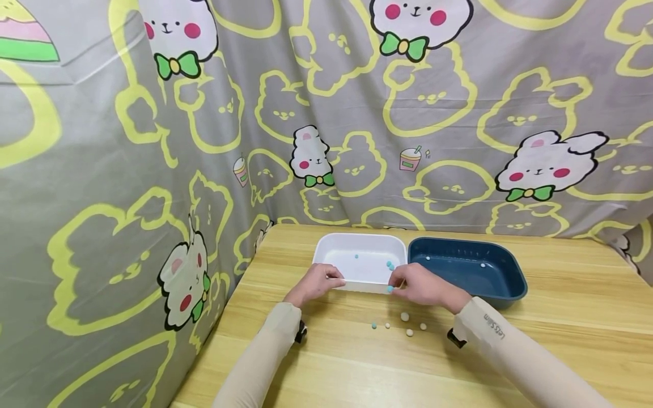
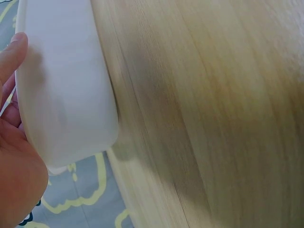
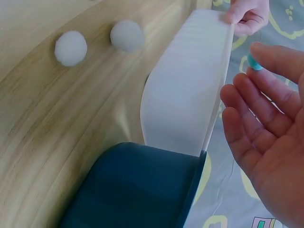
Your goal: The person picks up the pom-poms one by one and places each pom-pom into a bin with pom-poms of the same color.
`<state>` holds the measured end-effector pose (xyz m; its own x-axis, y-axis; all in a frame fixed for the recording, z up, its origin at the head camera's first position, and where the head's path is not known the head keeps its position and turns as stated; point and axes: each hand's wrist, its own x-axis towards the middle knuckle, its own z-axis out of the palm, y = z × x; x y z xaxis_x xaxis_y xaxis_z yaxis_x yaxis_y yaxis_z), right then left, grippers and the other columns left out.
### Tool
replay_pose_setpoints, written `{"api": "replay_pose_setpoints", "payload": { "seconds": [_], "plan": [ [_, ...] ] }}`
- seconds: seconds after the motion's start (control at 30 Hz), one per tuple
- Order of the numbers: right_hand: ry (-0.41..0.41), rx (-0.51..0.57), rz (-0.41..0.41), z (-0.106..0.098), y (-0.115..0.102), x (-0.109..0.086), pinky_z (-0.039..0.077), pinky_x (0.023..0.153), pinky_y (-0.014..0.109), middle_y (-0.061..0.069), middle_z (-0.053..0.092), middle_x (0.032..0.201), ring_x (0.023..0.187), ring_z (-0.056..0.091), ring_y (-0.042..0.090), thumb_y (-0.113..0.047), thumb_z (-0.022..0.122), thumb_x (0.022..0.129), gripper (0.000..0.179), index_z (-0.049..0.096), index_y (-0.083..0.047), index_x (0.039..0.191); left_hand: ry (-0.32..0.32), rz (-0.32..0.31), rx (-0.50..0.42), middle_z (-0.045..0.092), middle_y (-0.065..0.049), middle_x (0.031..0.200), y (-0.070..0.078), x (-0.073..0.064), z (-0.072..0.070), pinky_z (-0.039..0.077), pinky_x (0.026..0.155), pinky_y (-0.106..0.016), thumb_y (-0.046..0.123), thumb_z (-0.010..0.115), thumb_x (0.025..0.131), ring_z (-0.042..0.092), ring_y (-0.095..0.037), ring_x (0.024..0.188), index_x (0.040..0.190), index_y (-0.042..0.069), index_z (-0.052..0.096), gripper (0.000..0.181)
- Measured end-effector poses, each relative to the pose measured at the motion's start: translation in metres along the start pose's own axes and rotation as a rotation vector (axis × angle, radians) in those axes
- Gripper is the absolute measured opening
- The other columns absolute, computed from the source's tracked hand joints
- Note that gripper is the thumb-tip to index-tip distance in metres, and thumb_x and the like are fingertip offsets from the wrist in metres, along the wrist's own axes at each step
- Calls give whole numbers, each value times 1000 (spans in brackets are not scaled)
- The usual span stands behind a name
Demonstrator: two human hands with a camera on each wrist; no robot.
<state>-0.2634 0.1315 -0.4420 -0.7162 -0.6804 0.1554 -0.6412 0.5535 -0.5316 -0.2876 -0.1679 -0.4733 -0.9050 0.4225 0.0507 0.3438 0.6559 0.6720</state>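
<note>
Between thumb and fingertip, my right hand (image 1: 415,285) pinches a small teal ball (image 3: 254,62), just at the near right corner of a white plastic bin (image 1: 331,285). My left hand (image 1: 317,281) grips that bin's near rim, thumb on the outer wall and fingers over the edge. A few teal balls, such as this one (image 1: 356,256), lie inside the white bin. Right beside it stands a dark blue bin (image 1: 502,292) holding two white balls (image 1: 482,265). On the table in front of the bins lie several white balls (image 1: 405,317) and one loose teal ball (image 1: 374,326).
Both bins stand near the back of a wooden table (image 1: 347,368). A grey patterned curtain (image 1: 357,113) hangs behind the table and along its left side. Each wrist wears a dark strap fitting (image 1: 456,338) near the sleeve end.
</note>
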Motion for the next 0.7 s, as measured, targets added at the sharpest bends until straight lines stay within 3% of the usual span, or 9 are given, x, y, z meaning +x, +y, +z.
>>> {"api": "replay_pose_setpoints", "payload": {
  "seconds": [0.7],
  "plan": [
    [24,2,54,-5,4,0,49,69,28,-12,61,82,75,55,7,-19,71,86,5,67,-19,89,7,18,0,64,12,79,0,0,0,48,76,-25,26,70,87,58,-5,78,83,19,73,9]
  ]
}}
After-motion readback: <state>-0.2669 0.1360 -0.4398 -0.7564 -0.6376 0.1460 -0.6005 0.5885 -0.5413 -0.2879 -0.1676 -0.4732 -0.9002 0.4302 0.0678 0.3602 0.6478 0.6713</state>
